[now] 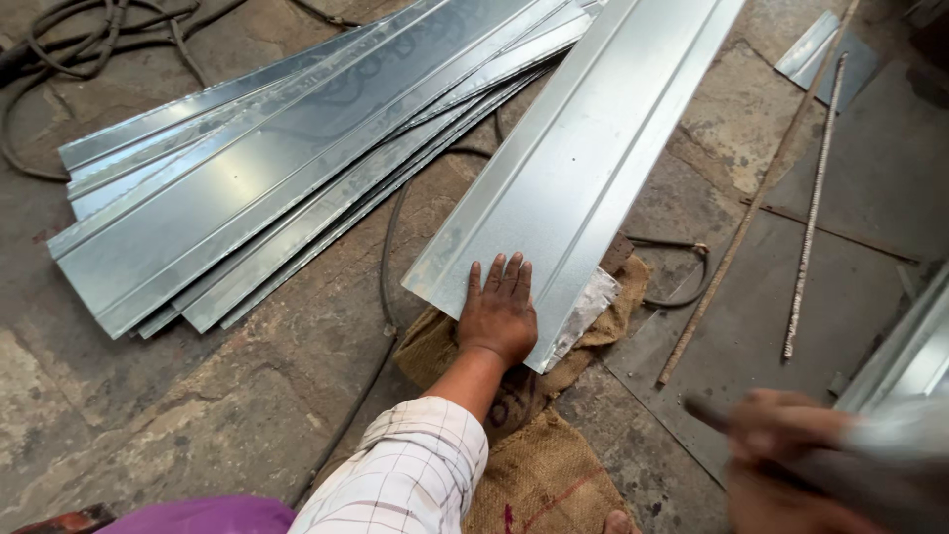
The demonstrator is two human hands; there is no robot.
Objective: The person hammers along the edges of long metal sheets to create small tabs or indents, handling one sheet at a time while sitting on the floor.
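- Galvanised steel panel, long and ribbed, lies diagonally on the floor, running from the top right edge of view down to its near end at centre.
- Left hand lies flat, palm down, on the near end of that panel; fingers extended and close together, pressing the sheet, not curled around anything.
- Checked sleeve covers the left forearm, cuff just below the wrist.
- Right hand is at the lower right, heavily motion-blurred. Fingers look wrapped around a dark tool with its tip poking out to the left; can't tell what kind of tool.
- Something pale grey and blurred crosses in front of the right hand; can't identify it.
- Burlap sack lies under the near end of the panel and spreads toward the bottom edge of view.
- A crumpled bit of shiny sheet sticks out beneath the panel's near right corner, on the sack.
- Stack of similar panels lies fanned out to the left, well apart from the left hand.
- Black cable runs along the concrete floor between the stack and the held panel, passing under the stack.
- More hose coils at the top left corner.
- Ribbed rebar rod and a thinner rusty rod lie on a dark flat steel plate to the right.
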